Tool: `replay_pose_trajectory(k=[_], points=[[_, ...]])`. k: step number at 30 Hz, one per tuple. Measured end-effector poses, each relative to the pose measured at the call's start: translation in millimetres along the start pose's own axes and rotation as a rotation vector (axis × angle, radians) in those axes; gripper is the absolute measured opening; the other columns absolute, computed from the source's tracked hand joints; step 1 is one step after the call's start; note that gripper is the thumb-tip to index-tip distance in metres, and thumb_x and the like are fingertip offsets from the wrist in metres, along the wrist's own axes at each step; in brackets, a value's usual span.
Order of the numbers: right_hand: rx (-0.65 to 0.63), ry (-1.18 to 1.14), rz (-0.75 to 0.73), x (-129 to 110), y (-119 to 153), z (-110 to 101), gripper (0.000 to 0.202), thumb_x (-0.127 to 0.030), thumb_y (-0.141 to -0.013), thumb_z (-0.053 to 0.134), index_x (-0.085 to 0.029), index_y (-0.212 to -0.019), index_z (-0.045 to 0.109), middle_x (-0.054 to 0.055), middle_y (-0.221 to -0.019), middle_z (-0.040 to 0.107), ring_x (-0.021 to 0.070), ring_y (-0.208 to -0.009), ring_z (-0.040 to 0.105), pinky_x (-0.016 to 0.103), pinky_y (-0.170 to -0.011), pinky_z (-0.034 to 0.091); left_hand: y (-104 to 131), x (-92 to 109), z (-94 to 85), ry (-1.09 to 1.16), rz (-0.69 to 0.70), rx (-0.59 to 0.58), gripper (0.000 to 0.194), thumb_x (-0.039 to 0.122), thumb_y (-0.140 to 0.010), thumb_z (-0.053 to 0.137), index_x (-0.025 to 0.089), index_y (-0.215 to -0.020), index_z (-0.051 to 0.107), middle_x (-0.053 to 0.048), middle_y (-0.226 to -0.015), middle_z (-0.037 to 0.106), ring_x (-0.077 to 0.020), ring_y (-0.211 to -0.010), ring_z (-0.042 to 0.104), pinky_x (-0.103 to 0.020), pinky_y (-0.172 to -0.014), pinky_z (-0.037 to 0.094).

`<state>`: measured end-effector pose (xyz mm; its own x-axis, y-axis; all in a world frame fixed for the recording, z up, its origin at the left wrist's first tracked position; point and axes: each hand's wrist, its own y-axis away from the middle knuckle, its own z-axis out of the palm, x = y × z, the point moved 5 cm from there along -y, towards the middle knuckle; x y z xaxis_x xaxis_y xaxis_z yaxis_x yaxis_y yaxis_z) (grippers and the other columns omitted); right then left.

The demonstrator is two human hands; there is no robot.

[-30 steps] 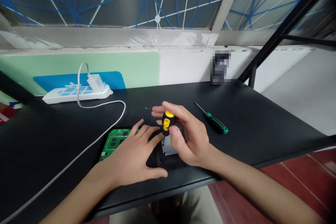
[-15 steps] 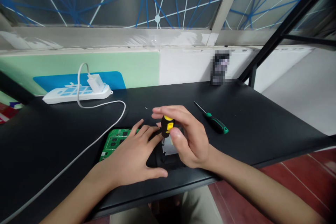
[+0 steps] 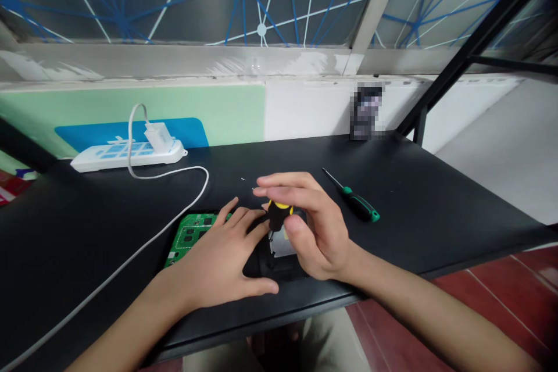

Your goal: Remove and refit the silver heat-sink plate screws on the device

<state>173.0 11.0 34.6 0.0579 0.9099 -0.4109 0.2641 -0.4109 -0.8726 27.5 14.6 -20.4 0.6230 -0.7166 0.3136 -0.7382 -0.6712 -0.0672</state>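
Note:
In my right hand (image 3: 320, 226) is a short black-and-yellow screwdriver (image 3: 279, 216), gripped by thumb and fingers, its shaft pointing down. The tip meets the left edge of a silvery metal plate (image 3: 282, 247) set in a black device; the exact contact point is too small to make out. My left hand (image 3: 222, 256) lies flat with fingers spread over the device, its fingertips beside the screwdriver shaft. Left of that hand shows a green circuit board (image 3: 187, 235) in the same dark housing. My palm and fingers hide the device's middle.
A green-and-black screwdriver (image 3: 360, 203) rests on the black table (image 3: 418, 203) to the right. Behind to the left are a white power strip (image 3: 131, 156) with a plugged-in charger (image 3: 159, 136) and a trailing white cable (image 3: 143, 238). A tiny pale piece (image 3: 243, 179) lies beyond my hands.
The fingers of my right hand have shifted slightly over the top of the screwdriver, whose handle has turned. My left hand stays in place.

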Motion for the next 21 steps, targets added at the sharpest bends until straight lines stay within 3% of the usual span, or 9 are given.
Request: replay_pose_trajectory(k=[3, 8, 14, 21], points=[[-0.010, 0.021, 0.010, -0.5, -0.7, 1.0, 0.039, -0.010, -0.095, 0.050, -0.018, -0.133, 0.054, 0.015, -0.124, 0.069, 0.0211, -0.114, 0.069, 0.040, -0.090, 0.062, 0.2, 0.2, 0.1, -0.013, 0.009, 0.003, 0.080, 0.064, -0.079, 0.074, 0.023, -0.143, 0.049, -0.014, -0.147, 0.052, -0.0403, -0.141, 0.041, -0.067, -0.121, 0.017], [0.007, 0.087, -0.058, -5.2, -5.9, -0.5, 0.041, -0.009, -0.090, 0.063, -0.019, -0.129, 0.057, 0.010, -0.107, 0.072, 0.0177, -0.098, 0.071, 0.033, -0.077, 0.063, 0.2, 0.5, 0.8, 0.002, 0.018, 0.012, 0.078, 0.061, -0.081, 0.073, 0.026, -0.146, 0.046, -0.012, -0.146, 0.053, -0.0388, -0.140, 0.042, -0.066, -0.121, 0.018], [0.006, 0.094, -0.053, -4.5, -6.6, -1.7, 0.030, -0.024, -0.087, 0.075, -0.024, -0.114, 0.060, 0.000, -0.089, 0.057, 0.0106, -0.073, 0.060, 0.022, -0.054, 0.053, 0.5, 0.3, 2.7, -0.015, 0.005, -0.009, 0.073, 0.061, -0.080, 0.074, 0.027, -0.141, 0.052, -0.012, -0.144, 0.052, -0.0388, -0.138, 0.044, -0.066, -0.121, 0.018], [-0.006, 0.039, -0.017, -1.3, -1.9, 0.3, 0.033, -0.018, -0.093, 0.061, -0.020, -0.126, 0.058, 0.010, -0.113, 0.068, 0.0187, -0.099, 0.071, 0.035, -0.078, 0.064, -1.0, 2.0, -1.0, 0.004, 0.016, 0.009, 0.077, 0.059, -0.079, 0.076, 0.028, -0.145, 0.049, -0.011, -0.145, 0.053, -0.0397, -0.139, 0.043, -0.067, -0.121, 0.016]])
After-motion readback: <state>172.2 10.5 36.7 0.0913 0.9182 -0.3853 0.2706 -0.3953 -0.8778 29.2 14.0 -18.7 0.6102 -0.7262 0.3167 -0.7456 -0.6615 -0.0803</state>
